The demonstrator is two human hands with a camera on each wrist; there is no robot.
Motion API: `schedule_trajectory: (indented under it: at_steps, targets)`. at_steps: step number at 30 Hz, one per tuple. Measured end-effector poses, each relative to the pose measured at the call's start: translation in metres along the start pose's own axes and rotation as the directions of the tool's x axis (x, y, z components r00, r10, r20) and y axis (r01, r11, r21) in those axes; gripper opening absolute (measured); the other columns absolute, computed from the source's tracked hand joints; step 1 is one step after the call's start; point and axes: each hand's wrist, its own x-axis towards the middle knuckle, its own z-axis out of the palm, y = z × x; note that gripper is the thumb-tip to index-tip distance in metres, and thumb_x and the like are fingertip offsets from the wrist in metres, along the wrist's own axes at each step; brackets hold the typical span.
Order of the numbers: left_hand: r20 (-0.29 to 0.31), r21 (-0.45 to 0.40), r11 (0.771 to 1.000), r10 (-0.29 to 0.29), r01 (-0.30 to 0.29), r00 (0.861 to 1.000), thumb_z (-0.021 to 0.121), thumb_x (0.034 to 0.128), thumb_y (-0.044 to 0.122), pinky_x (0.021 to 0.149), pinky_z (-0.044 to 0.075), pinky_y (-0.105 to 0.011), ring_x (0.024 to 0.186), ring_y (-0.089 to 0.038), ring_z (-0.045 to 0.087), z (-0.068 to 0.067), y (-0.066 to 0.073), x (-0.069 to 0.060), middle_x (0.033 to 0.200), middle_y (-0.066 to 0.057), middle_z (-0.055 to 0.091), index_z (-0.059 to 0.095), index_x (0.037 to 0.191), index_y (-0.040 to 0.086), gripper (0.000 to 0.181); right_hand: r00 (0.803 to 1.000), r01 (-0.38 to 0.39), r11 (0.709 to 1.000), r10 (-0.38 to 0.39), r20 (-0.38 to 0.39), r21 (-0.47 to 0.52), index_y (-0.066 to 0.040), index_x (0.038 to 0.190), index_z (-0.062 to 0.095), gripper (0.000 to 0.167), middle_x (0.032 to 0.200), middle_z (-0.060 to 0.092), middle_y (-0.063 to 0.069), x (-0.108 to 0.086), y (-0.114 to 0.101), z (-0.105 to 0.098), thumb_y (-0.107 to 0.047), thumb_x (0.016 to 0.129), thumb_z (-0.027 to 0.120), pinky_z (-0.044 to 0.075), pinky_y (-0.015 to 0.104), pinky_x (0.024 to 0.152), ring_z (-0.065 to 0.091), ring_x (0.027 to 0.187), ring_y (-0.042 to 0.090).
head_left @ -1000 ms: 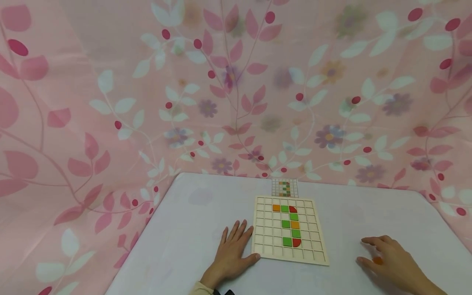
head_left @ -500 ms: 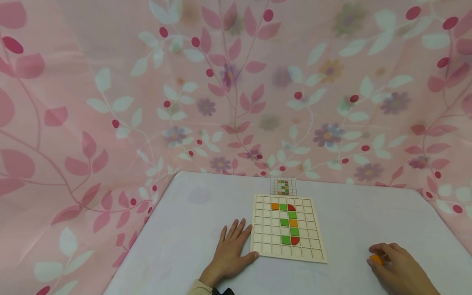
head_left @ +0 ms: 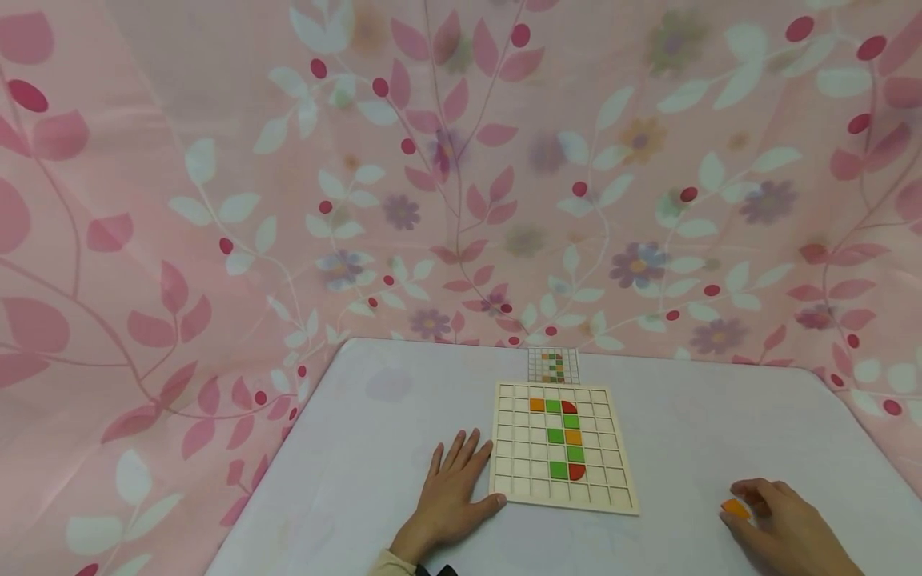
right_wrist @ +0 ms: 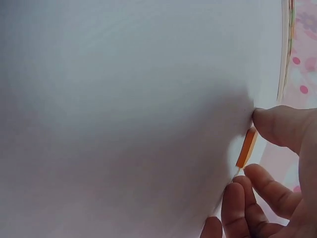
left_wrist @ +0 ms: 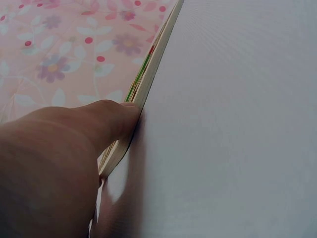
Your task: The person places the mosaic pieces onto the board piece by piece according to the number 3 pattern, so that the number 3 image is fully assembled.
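A cream gridded wooden board (head_left: 522, 484) lies on the table, holding several green, orange and red tiles. My left hand (head_left: 450, 498) lies flat at its left side, fingers spread. The thumb (left_wrist: 111, 116) rests against the board's edge in the left wrist view. At the right, my right hand (head_left: 781, 520) is low over the tabletop, fingers curled around a small orange tile (head_left: 735, 509). In the right wrist view this orange tile (right_wrist: 246, 148) sits between thumb and index finger, at the table surface.
A small printed pattern card (head_left: 553, 366) lies just behind the board, showing a similar coloured figure. The white-covered table (head_left: 302, 480) meets a pink floral curtain (head_left: 432, 200) at the back and sides.
My right hand has drawn back a little to the right, and its fingers have closed around the orange tile, which shows more now. The left hand and the board stay put.
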Motion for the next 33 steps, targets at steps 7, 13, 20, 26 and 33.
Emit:
schedule_trajectory:
  at_steps: [7,13,20,26,33]
  targets:
    - [0.003,0.004,1.000,0.002,-0.002,1.000,0.062,0.0972,0.061,0.130,0.011,-0.066,0.166,-0.033,0.018,-0.001,-0.001,0.002,0.176,-0.006,0.028,0.043,0.164,0.018,0.081,0.999,0.010,1.000,-0.010,-0.049,-0.001,0.003,0.109,0.072,0.047,0.098,0.070,0.006,-0.002,0.011,-0.002,-0.038,0.091,0.083,0.056,0.030,0.069,0.068,0.089,0.023]
    - [0.001,0.005,1.000,0.009,-0.009,1.000,0.062,0.0971,0.061,0.130,0.011,-0.066,0.166,-0.033,0.018,-0.002,-0.001,0.002,0.176,-0.006,0.028,0.043,0.164,0.018,0.081,0.997,-0.077,0.997,0.077,0.004,0.004,0.007,0.109,0.069,0.063,0.093,0.068,0.005,-0.005,0.013,-0.003,-0.050,0.087,0.085,0.056,0.033,0.069,0.060,0.082,0.019]
    - [-0.001,-0.002,1.000,0.011,-0.011,1.000,0.063,0.0969,0.061,0.130,0.010,-0.066,0.165,-0.034,0.018,0.000,-0.001,0.001,0.176,-0.006,0.028,0.043,0.164,0.018,0.082,0.995,-0.094,0.996,0.094,0.029,0.002,0.007,0.103,0.067,0.054,0.091,0.066,0.007,-0.006,0.016,-0.003,-0.044,0.091,0.082,0.058,0.042,0.072,0.060,0.079,0.020]
    - [0.011,0.001,1.000,-0.004,0.004,1.000,0.062,0.0973,0.062,0.131,0.010,-0.065,0.166,-0.032,0.017,0.000,0.000,0.001,0.177,-0.005,0.026,0.042,0.164,0.019,0.082,0.997,-0.061,0.998,0.061,0.049,0.000,0.010,0.106,0.066,0.038,0.093,0.065,0.007,-0.003,0.017,0.001,-0.025,0.096,0.078,0.060,0.044,0.075,0.062,0.081,0.019]
    - [-0.014,-0.008,1.000,0.013,-0.013,1.000,0.064,0.0966,0.059,0.129,0.011,-0.067,0.165,-0.035,0.020,0.000,0.000,-0.001,0.176,-0.007,0.029,0.044,0.163,0.018,0.081,1.000,-0.007,1.000,0.007,0.027,0.005,0.007,0.106,0.067,0.034,0.093,0.067,0.005,-0.003,0.011,0.003,-0.023,0.097,0.077,0.059,0.037,0.071,0.064,0.082,0.016]
